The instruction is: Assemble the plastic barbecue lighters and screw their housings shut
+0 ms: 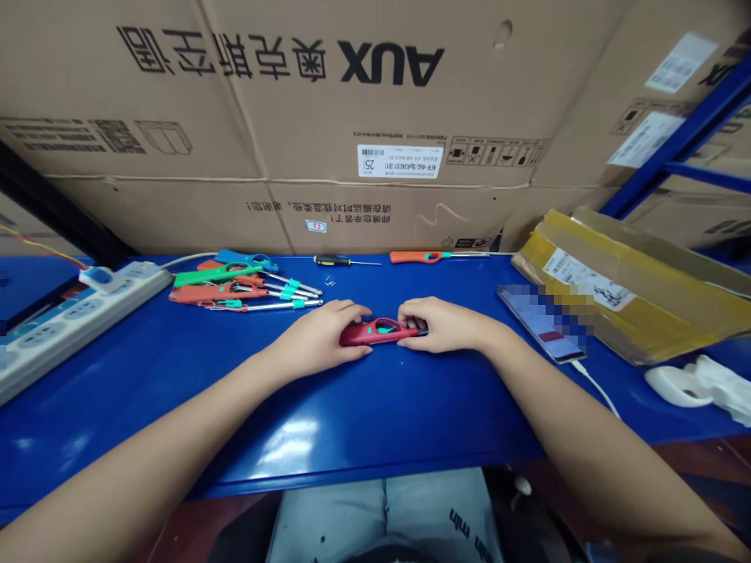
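A red long-nosed lighter (371,331) with a teal trigger lies across the blue table in front of me. My left hand (325,338) is closed round its handle end. At the other end, my right hand (435,324) has its fingers closed about the nozzle side, which they partly hide. Behind my left hand lies a pile of lighters (220,289) in green, orange and blue, their metal nozzles pointing right. A yellow-and-black screwdriver (333,259) and a few small screws (329,282) rest farther back. One orange lighter (416,256) lies alone near the cardboard.
A white power strip (82,313) runs along the left side. To the right are a phone (543,324) on a charging cable, an opened yellow-taped box (622,289) and a white object (680,387). Large cardboard (305,117) stands along the back of the table (328,430).
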`<state>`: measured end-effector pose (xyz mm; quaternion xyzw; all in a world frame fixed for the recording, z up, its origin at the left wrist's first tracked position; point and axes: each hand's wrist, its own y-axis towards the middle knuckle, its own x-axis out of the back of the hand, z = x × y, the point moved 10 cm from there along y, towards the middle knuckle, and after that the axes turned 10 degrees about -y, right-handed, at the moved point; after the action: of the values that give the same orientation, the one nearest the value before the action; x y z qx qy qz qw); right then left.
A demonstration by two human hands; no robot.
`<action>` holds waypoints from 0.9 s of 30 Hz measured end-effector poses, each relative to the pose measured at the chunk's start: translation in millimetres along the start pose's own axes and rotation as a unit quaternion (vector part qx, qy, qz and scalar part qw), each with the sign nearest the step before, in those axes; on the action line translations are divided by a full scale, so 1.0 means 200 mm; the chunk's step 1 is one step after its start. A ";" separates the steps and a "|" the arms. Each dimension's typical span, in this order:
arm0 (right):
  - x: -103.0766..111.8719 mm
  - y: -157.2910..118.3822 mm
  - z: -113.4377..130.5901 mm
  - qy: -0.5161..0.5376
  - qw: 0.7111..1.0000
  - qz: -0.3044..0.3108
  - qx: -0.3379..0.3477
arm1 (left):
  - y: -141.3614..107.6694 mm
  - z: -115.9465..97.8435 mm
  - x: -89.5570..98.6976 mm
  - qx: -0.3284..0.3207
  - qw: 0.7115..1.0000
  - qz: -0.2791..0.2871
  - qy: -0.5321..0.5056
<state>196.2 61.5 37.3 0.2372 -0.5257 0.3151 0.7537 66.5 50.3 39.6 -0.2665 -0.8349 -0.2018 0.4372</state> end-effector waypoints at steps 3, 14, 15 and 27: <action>0.00 -0.02 -0.01 -0.013 0.999 0.034 -0.017 | -0.01 0.01 0.02 0.002 0.999 0.028 0.027; -0.01 -0.10 -0.01 0.057 0.987 0.140 -0.056 | -0.05 -0.09 -0.03 -0.006 0.996 0.093 0.011; -0.01 -0.10 -0.01 0.059 0.987 0.140 -0.059 | -0.05 -0.09 -0.03 -0.011 0.996 0.092 0.013; 0.11 -0.05 -0.09 0.002 0.997 0.016 -0.072 | 0.02 0.05 0.09 -0.010 0.991 -0.052 -0.125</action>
<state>220.3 71.4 51.5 0.1735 -0.5494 0.2885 0.7647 53.9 65.2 50.3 -0.2504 -0.8935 -0.1980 0.3160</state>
